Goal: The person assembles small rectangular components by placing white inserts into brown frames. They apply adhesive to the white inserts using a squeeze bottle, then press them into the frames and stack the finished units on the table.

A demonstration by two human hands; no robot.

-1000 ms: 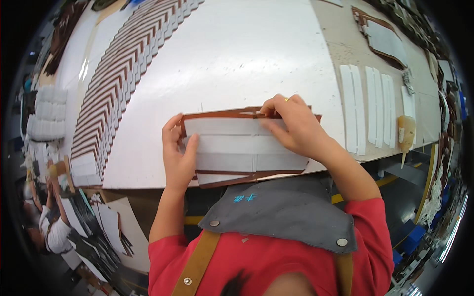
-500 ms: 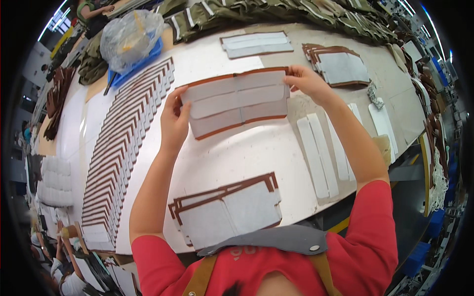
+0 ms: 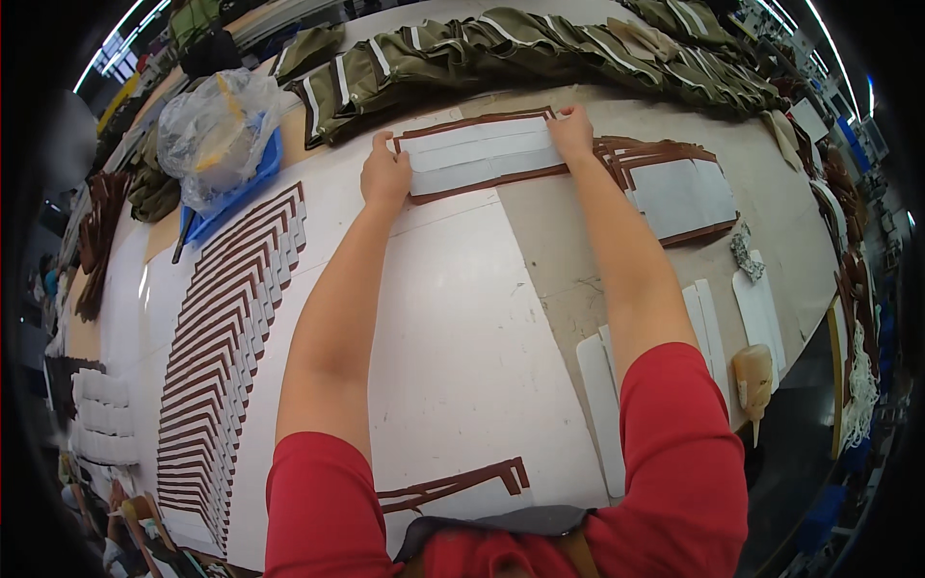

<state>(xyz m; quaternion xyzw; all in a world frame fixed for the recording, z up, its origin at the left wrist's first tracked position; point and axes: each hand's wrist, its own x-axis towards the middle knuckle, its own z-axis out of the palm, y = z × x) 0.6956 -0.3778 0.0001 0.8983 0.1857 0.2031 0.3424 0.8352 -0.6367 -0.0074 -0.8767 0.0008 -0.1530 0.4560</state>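
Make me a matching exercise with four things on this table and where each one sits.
Things:
1. brown-edged panel
2. plastic bag
3. glue bottle
4. green pieces

Places:
A. along the far edge of the table
B. by the near right edge
C. on a blue tray at far left
D. under both hands, left hand and right hand

Pairs: 1-D, 2-C, 3-B, 4-A
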